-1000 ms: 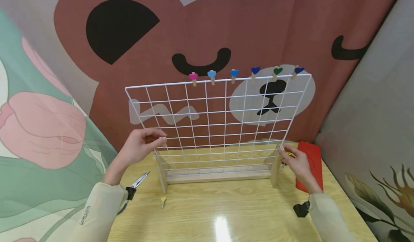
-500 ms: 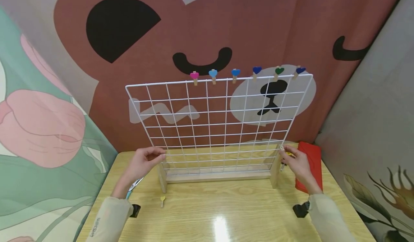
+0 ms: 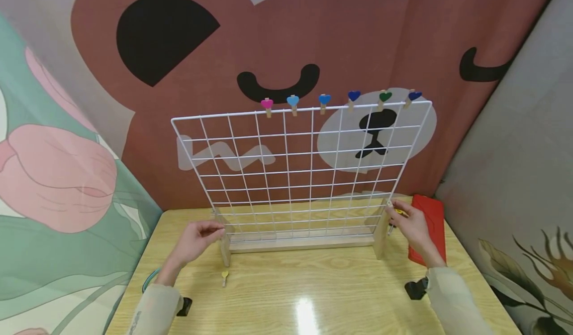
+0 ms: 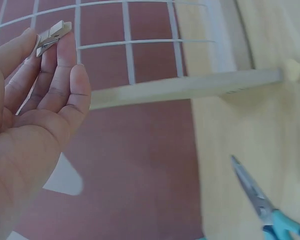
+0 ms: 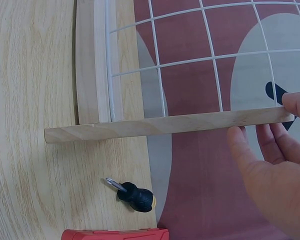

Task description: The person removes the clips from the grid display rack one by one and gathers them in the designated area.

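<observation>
A white wire grid (image 3: 286, 170) stands upright in a wooden stand (image 3: 302, 246), with several heart-topped clothespins (image 3: 293, 103) clipped along its top bar. My left hand (image 3: 193, 243) is beside the stand's left end in the head view. Between thumb and fingertips it pinches a small wooden clothespin (image 4: 54, 36), best seen in the left wrist view. At the other end my right hand (image 3: 411, 225) grips the top of the right wooden side post (image 5: 165, 122), thumb on one side and fingers on the other. A yellow heart clothespin (image 3: 225, 278) lies on the table in front.
Needle-nose pliers (image 4: 262, 202) with teal handles lie on the left, mostly behind my forearm in the head view. A stubby screwdriver (image 5: 135, 196) and a red case (image 3: 430, 225) lie beyond the right post. A patterned cloth (image 3: 215, 66) hangs behind the grid.
My left hand has moved down along the grid's left side, from mid-height to the stand's left end, still pinching the clothespin. My right hand has stayed on the right post.
</observation>
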Demonstrator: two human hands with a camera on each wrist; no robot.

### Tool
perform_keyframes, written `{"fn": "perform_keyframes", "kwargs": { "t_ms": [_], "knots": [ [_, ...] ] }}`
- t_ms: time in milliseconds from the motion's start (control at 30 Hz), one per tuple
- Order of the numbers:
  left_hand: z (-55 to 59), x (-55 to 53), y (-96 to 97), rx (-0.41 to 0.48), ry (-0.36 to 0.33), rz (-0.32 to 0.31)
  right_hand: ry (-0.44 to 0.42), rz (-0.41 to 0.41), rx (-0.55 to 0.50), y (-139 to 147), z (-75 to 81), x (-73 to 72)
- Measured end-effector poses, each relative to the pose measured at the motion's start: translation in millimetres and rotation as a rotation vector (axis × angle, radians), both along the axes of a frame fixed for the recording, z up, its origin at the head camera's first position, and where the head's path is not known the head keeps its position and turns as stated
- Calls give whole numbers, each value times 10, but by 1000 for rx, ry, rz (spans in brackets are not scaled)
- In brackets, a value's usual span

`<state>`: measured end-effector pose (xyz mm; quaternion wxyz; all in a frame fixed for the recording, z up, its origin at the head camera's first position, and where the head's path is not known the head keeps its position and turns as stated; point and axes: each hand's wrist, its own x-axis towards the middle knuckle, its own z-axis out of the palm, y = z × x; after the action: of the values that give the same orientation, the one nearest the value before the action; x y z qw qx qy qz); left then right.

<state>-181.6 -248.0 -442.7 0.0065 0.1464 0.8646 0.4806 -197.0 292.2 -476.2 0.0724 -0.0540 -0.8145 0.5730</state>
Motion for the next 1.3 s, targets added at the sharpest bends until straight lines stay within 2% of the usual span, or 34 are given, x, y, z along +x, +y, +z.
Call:
{"fn": "perform_keyframes", "kwargs": {
  "t_ms": [200, 333, 400, 467, 567, 633, 700, 867, 1000, 1167, 1300],
  "knots": [
    [-214, 51, -102, 35, -118, 34, 5, -3, 3, -8, 6, -5],
    [-358, 77, -158, 38, -157, 67, 2, -6, 2, -16, 19, -2],
    [-363, 123, -154, 37, -167, 73, 0, -9, 4, -21, 26, 1],
    [-430, 146, -177, 50, -175, 74, -2, -11, 3, -25, 31, 5],
    [-551, 160, -211, 62, -201, 90, -4, -9, 0, -31, 41, 12],
    [-707, 136, -262, 72, -232, 110, -8, -7, -3, -33, 46, 17],
    [-802, 140, -281, 68, -271, 141, -10, -3, -6, -33, 48, 20],
    [-968, 185, -327, 58, -343, 176, -14, 6, -12, -22, 35, 19],
    [-1062, 229, -351, 30, -363, 203, -16, -2, -17, -13, 20, 15],
    [-1226, 269, -377, -15, -371, 276, -20, -14, -22, -10, 11, 9],
    [-1347, 288, -393, -3, -389, 314, -19, -11, -15, -15, 11, 8]
  ]
}}
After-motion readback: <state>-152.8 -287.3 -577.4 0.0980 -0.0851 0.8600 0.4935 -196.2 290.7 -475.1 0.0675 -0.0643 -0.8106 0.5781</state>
